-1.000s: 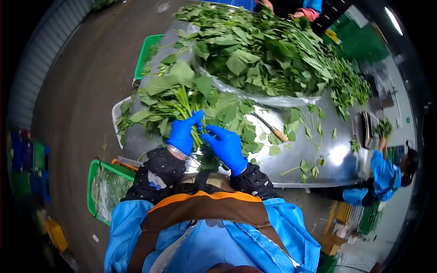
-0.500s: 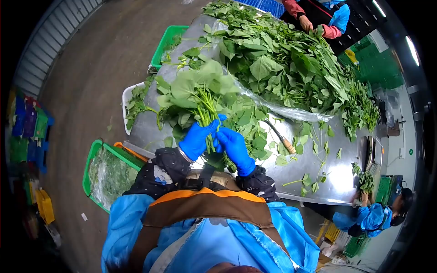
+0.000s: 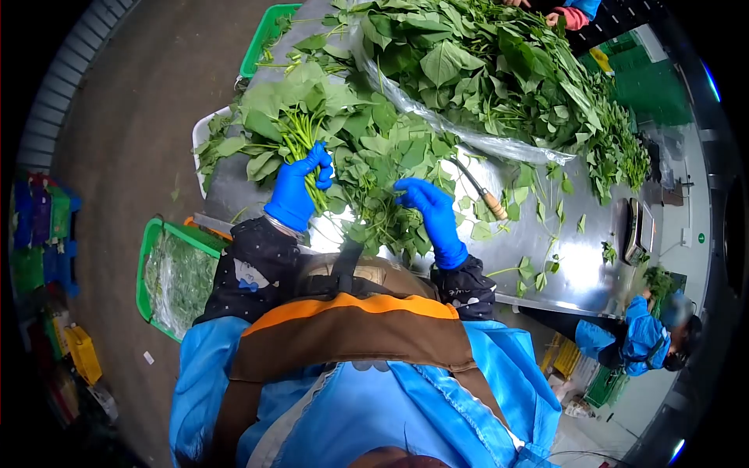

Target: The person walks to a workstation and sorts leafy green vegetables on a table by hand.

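In a blue glove, my left hand [image 3: 297, 187] is closed round the stems of a bunch of leafy greens [image 3: 297, 129], whose leaves point away from me. My right hand [image 3: 431, 214], also gloved in blue, hovers over loose leaves [image 3: 388, 214] with its fingers curled but apart and nothing visible between them. To its right a sickle-like knife with a wooden handle [image 3: 494, 205] lies on the metal table [image 3: 581, 253]. Behind both hands a big heap of leafy greens [image 3: 499, 70] rests on clear plastic film [image 3: 460, 131].
A green crate [image 3: 143, 273] with plastic-wrapped contents stands at lower left, a white tub [image 3: 200, 136] beside the table's left side. A scale [image 3: 638, 230] sits at the right end. One co-worker [image 3: 644, 339] is at right; another co-worker's hand [image 3: 555, 17] shows at the top.
My right hand has moved away from the bunch to the right and its fingers have spread. My left hand has shifted left with the bunch. The camera view has tilted.
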Available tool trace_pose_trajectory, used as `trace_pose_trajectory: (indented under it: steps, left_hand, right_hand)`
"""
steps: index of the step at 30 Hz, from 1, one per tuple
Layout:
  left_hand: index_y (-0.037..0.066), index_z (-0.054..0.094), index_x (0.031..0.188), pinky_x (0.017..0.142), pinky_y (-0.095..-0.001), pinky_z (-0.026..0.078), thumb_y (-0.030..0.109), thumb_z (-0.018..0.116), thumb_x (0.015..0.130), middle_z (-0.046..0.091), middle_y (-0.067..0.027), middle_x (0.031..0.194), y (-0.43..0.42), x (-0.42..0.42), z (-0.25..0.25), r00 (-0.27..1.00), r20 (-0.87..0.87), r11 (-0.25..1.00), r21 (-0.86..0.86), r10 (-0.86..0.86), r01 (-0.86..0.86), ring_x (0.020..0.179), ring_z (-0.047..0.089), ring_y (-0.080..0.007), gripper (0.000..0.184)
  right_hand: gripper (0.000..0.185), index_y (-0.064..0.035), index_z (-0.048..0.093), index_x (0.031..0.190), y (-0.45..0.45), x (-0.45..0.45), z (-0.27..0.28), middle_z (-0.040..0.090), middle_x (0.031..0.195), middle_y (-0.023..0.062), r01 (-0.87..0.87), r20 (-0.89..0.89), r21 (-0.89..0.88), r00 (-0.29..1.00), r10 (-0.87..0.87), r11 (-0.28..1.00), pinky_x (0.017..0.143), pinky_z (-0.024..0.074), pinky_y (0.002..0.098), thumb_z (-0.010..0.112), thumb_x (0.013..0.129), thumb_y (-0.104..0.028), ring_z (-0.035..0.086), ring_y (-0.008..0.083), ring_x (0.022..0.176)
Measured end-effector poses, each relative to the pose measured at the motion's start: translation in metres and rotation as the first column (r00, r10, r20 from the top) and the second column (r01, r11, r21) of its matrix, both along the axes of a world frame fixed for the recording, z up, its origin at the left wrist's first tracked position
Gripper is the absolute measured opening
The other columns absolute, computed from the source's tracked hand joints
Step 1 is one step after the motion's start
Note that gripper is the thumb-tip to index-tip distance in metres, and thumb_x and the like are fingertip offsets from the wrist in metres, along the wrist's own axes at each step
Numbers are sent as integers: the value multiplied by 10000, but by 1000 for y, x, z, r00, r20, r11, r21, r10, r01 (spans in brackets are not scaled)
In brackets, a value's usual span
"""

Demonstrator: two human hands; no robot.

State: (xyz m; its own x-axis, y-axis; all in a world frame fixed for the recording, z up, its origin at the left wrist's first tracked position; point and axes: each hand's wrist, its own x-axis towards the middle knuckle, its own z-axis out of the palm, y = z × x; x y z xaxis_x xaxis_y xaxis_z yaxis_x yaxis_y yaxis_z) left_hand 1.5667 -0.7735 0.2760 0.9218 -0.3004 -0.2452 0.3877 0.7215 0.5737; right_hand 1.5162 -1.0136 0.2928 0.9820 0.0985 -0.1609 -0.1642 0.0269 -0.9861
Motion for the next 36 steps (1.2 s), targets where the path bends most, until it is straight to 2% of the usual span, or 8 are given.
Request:
trace_pose_trajectory:
  steps: [3,8,13,14,18,20,34,36]
  left_hand:
    - [39,521,837,469,-225,324,233,540,864,485,-24,684,2,-2,-3,998,-47,998,56,40,-37,546,426,-114,197]
    - [58,525,864,483,-217,313,254,507,883,478,-10,701,3,-6,1,993,-88,989,132,76,-64,542,395,-100,198]
    - [37,555,812,480,-228,337,241,557,852,532,-28,695,-8,-10,-2,995,-91,987,160,28,-13,560,457,-111,207]
    - [34,560,791,478,-232,346,240,572,843,544,-32,693,-9,-11,1,995,-93,985,174,23,-7,565,475,-111,213]
    - [11,563,971,479,-228,352,219,579,836,584,-53,746,-6,-13,11,993,-55,957,276,109,-89,570,481,-98,249]
    - [-2,538,1062,486,-221,366,208,585,830,593,-57,760,-3,-16,8,990,-75,960,264,121,-97,567,489,-98,317]
    - [27,559,953,564,-221,409,221,597,823,626,-63,819,-11,-12,35,987,4,910,386,164,-153,639,545,-105,236]
    - [24,561,962,573,-228,414,208,599,818,627,-71,823,-12,-12,31,987,-42,915,382,155,-127,638,548,-114,237]
  right_hand:
    - [226,-8,603,989,-12,-19,-42,629,901,77,-133,42,-469,984,172,873,688,459,232,530,856,-176,587,125,760]
    - [224,-8,634,904,-57,-37,-56,640,755,54,166,-352,-137,913,-205,977,588,464,232,547,840,-205,592,130,641]
    - [355,-33,660,790,-17,-14,-61,607,618,71,87,-115,-621,973,-201,779,539,445,267,574,789,-377,578,137,561]
    - [309,-22,660,863,-10,-7,-59,611,628,67,-45,-341,-421,933,-112,906,530,442,260,575,798,-312,562,133,544]
    - [220,27,634,875,-19,-3,-1,613,651,65,244,-117,-7,963,-243,970,509,428,235,552,821,-170,550,129,543]
    - [151,4,652,843,-33,9,-10,624,738,42,103,41,-481,995,-95,871,573,428,237,605,786,-127,545,103,622]
    - [221,19,630,974,-57,23,101,647,855,60,476,237,1,854,-462,880,666,453,236,596,819,-136,579,104,724]
    - [244,17,631,954,-77,34,85,654,829,74,258,181,-598,966,-185,759,637,460,250,606,809,-178,596,114,708]
